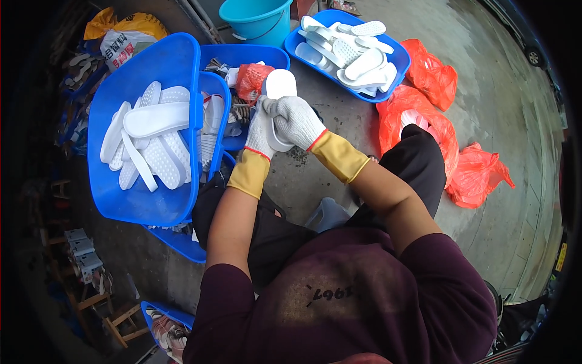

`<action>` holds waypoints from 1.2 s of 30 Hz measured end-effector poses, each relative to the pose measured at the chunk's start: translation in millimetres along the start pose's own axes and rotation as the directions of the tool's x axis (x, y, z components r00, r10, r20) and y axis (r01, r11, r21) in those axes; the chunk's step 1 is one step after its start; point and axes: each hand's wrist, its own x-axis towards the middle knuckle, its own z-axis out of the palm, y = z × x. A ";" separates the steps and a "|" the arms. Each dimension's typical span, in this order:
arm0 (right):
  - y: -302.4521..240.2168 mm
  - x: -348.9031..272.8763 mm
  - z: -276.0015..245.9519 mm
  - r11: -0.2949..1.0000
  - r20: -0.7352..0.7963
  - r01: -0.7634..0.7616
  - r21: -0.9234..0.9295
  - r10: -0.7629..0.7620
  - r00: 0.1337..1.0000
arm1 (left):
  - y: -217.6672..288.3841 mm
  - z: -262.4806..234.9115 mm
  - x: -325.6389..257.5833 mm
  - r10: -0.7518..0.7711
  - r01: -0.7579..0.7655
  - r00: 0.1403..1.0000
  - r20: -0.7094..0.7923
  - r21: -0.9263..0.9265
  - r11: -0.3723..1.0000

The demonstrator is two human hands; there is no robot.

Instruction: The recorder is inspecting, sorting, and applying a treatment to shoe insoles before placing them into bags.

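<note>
Both my hands wear white knitted gloves with yellow cuffs. Between them is a white shoe sole point(280, 84), its broad smooth end pointing away from me. My left hand point(260, 130) grips its left edge, fingers closed. My right hand point(297, 123) is wrapped over the middle from the right, hiding part of it; the other end shows below the gloves. To the left, a large blue tub point(142, 206) holds several white soles point(159, 118), some with dimpled faces up. At the far right of my hands, another blue tub point(297, 45) is heaped with white soles point(364, 60).
More blue tubs point(270, 53) with striped and grey pieces and a red bag point(251, 82) sit behind the left tub. A turquoise bucket point(257, 18) stands at the back. Orange-red plastic bags point(433, 73) lie on the concrete floor point(491, 91) at right. Wooden frames point(124, 321) stand lower left.
</note>
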 end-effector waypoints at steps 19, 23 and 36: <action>101.8 34.6 -65.8 0.941 -0.088 -0.244 -0.234 0.230 0.969 | 50.4 121.1 4.1 -0.340 0.342 0.937 0.084 -0.428 0.836; 72.0 -6.1 -39.8 0.952 0.040 -0.053 -0.302 0.068 0.997 | 34.5 93.2 12.2 -0.211 0.168 0.977 -0.017 -0.545 0.821; 55.4 14.5 -54.6 0.975 -0.301 -0.194 -0.106 0.154 0.941 | 58.7 139.1 -21.2 -0.303 0.299 0.950 0.079 -0.513 0.804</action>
